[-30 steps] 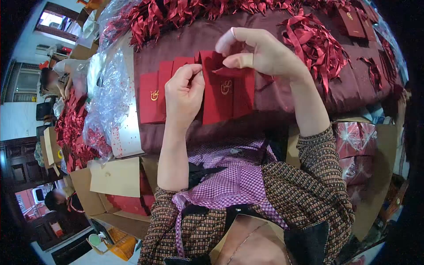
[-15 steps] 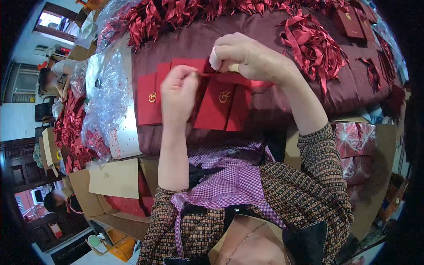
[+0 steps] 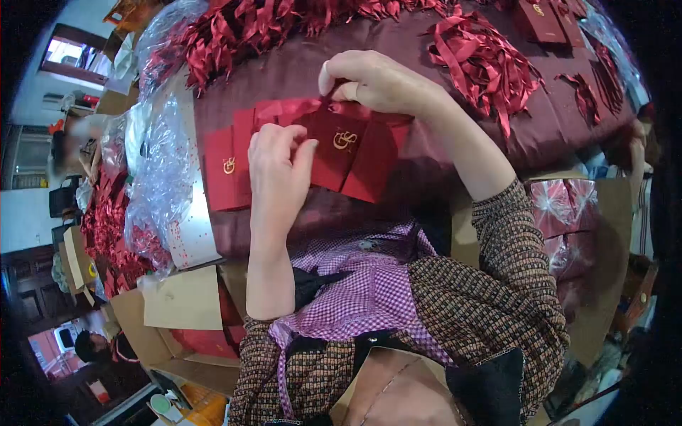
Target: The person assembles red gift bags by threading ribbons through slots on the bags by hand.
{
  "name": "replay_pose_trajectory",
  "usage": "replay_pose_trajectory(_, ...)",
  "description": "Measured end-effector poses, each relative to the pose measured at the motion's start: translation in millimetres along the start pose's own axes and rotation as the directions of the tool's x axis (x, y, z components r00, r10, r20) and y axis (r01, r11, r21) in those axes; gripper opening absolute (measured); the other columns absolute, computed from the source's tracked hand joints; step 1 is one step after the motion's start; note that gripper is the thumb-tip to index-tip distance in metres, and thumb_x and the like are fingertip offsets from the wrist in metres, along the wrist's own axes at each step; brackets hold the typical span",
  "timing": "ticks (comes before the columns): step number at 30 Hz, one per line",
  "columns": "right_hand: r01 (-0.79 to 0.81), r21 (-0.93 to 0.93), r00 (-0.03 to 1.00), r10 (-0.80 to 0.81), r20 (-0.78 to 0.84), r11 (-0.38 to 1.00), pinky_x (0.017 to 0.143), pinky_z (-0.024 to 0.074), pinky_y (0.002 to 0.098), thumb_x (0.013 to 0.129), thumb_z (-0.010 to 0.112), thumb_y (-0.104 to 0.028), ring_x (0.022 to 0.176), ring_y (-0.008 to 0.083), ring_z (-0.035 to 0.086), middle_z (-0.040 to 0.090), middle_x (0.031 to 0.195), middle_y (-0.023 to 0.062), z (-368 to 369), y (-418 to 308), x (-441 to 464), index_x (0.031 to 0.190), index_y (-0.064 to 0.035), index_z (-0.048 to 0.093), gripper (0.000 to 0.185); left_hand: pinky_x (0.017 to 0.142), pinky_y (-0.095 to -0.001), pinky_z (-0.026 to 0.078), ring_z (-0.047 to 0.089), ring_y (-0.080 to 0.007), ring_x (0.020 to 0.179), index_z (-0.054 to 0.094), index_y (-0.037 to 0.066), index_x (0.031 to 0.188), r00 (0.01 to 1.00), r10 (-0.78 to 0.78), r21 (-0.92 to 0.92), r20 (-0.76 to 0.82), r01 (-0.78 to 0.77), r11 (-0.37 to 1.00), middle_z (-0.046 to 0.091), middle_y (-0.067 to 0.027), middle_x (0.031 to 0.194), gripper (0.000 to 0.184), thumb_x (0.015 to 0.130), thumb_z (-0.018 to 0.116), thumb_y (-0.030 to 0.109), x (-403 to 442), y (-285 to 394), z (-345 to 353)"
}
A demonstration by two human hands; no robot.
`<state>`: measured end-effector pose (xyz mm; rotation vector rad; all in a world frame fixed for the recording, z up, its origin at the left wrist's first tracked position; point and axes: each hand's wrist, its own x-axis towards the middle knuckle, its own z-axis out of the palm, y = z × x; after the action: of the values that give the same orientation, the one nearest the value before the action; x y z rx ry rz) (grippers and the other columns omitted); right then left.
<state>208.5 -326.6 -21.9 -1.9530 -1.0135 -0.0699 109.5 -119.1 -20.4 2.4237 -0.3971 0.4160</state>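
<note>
A dark red gift box (image 3: 331, 160) with a gold emblem lies in front of me, a plain red panel at its right side. Across its top runs a red satin ribbon (image 3: 288, 108). My left hand (image 3: 275, 160) is beside the box's left edge, fingers bent, thumb apart from the fingertips, with nothing visible between them. Over the box's top edge, my right hand (image 3: 380, 84) has its thumb and index finger closed at the ribbon; the exact grip is partly hidden. Another red box (image 3: 226, 167) with a gold emblem lies left of my left hand.
A pile of cut red ribbons (image 3: 485, 67) lies at the right, with more along the table's far edge. Clear plastic wrap (image 3: 163, 163) covers the left side. Open cartons stand either side, one with wrapped red packs (image 3: 565, 213). A person (image 3: 103, 348) is at lower left.
My left hand has loosened from its pinch, its thumb now apart from the fingers. My right hand has turned slightly and lowered over the box. The box has tilted, and the whole view has shifted slightly.
</note>
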Motion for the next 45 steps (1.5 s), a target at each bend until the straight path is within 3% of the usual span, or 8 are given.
replay_pose_trajectory(9, -0.228, 0.310, 0.961, 0.265, -0.084, 0.923, 0.080, 0.0487, 0.0246, 0.088, 0.063, -0.005, 0.090, 0.0096, 0.058, 0.064, 0.097, 0.0026, -26, 25, -40, 0.119, -0.0043, 0.059, 0.031, 0.063, -0.0321, 0.046, 0.058, -0.0202, 0.069, 0.064, -0.004, 0.087, 0.974, -0.200, -0.177, 0.103, 0.215, 0.960, 0.060, -0.0116, 0.077, 0.016, 0.079, 0.070, 0.009, 9, -13, 13)
replay_pose_trajectory(17, -0.138, -0.478, 0.988, 0.154, -0.006, 0.867, 0.091, 0.0448, 0.0371, 0.077, 0.069, -0.008, 0.116, 0.0278, 0.052, 0.059, 0.116, 0.0100, -39, 52, -118, 0.098, -0.0066, 0.063, 0.023, 0.057, -0.0262, 0.045, 0.054, -0.0086, 0.060, 0.068, -0.003, 0.092, 0.954, -0.289, -0.226, 0.079, 0.300, 0.927, 0.065, -0.0090, 0.070, 0.018, 0.083, 0.069, 0.012, 7, -30, 9)
replay_pose_trajectory(21, -0.408, 0.079, 0.883, 0.415, -0.221, 0.910, 0.080, 0.0471, 0.0268, 0.079, 0.067, 0.000, 0.090, 0.0165, 0.061, 0.065, 0.097, 0.0063, -31, 45, -122, 0.096, -0.0004, 0.064, 0.018, 0.057, -0.0280, 0.046, 0.058, -0.0105, 0.059, 0.068, -0.003, 0.090, 0.956, -0.287, -0.267, 0.059, 0.292, 0.919, 0.066, -0.0116, 0.067, 0.019, 0.083, 0.069, 0.014, 7, -31, 13)
replay_pose_trajectory(26, -0.280, 0.399, 0.907, 0.377, -0.190, 0.873, 0.079, 0.0460, 0.0195, 0.084, 0.067, -0.002, 0.092, 0.0040, 0.055, 0.062, 0.106, -0.0032, -53, -24, -106, 0.122, -0.0026, 0.060, 0.038, 0.055, -0.0295, 0.045, 0.057, -0.0120, 0.057, 0.068, -0.003, 0.090, 0.948, -0.315, -0.233, 0.047, 0.317, 0.919, 0.064, -0.0119, 0.064, 0.018, 0.084, 0.067, 0.014, 7, -32, 13)
replay_pose_trajectory(29, -0.121, 0.672, 0.982, 0.187, -0.027, 0.730, 0.078, 0.0505, 0.0225, 0.083, 0.068, -0.005, 0.086, 0.0088, 0.062, 0.068, 0.097, 0.0061, -55, -22, -113, 0.117, 0.0005, 0.063, 0.034, 0.056, -0.0283, 0.044, 0.054, -0.0096, 0.059, 0.067, -0.004, 0.092, 0.935, -0.345, -0.271, 0.077, 0.353, 0.896, 0.062, -0.0085, 0.064, 0.018, 0.085, 0.066, 0.013, 7, -32, 10)
replay_pose_trajectory(33, -0.219, 0.840, 0.953, 0.294, 0.074, 0.496, 0.080, 0.0528, 0.0285, 0.086, 0.061, -0.002, 0.088, 0.0153, 0.065, 0.068, 0.099, 0.0122, -31, -40, -106, 0.113, 0.0028, 0.063, 0.028, 0.060, -0.0257, 0.044, 0.052, -0.0066, 0.065, 0.066, -0.006, 0.098, 0.926, -0.354, -0.377, 0.129, 0.376, 0.846, 0.061, -0.0026, 0.069, 0.020, 0.087, 0.063, 0.011, 3, -38, 8)
replay_pose_trajectory(38, -0.253, 0.121, 0.948, 0.271, -0.167, 0.960, 0.078, 0.0526, 0.0320, 0.081, 0.066, -0.002, 0.085, 0.0241, 0.067, 0.068, 0.093, 0.0112, 14, -32, -95, 0.098, -0.0038, 0.066, 0.016, 0.065, -0.0210, 0.042, 0.051, -0.0040, 0.072, 0.064, -0.007, 0.107, 0.893, -0.346, -0.544, 0.288, 0.450, 0.708, 0.061, 0.0023, 0.080, 0.024, 0.088, 0.061, 0.007, -1, -32, -4)
replay_pose_trajectory(45, -0.009, -0.385, 0.927, -0.137, -0.349, 0.923, 0.081, 0.0436, 0.0379, 0.066, 0.075, -0.006, 0.089, 0.0269, 0.057, 0.060, 0.097, 0.0078, 35, -44, -74, 0.085, -0.0090, 0.066, 0.021, 0.071, -0.0183, 0.043, 0.052, -0.0033, 0.080, 0.062, -0.006, 0.113, 0.899, -0.282, -0.601, 0.334, 0.434, 0.671, 0.060, 0.0021, 0.093, 0.029, 0.084, 0.060, -0.003, -8, -23, -10)
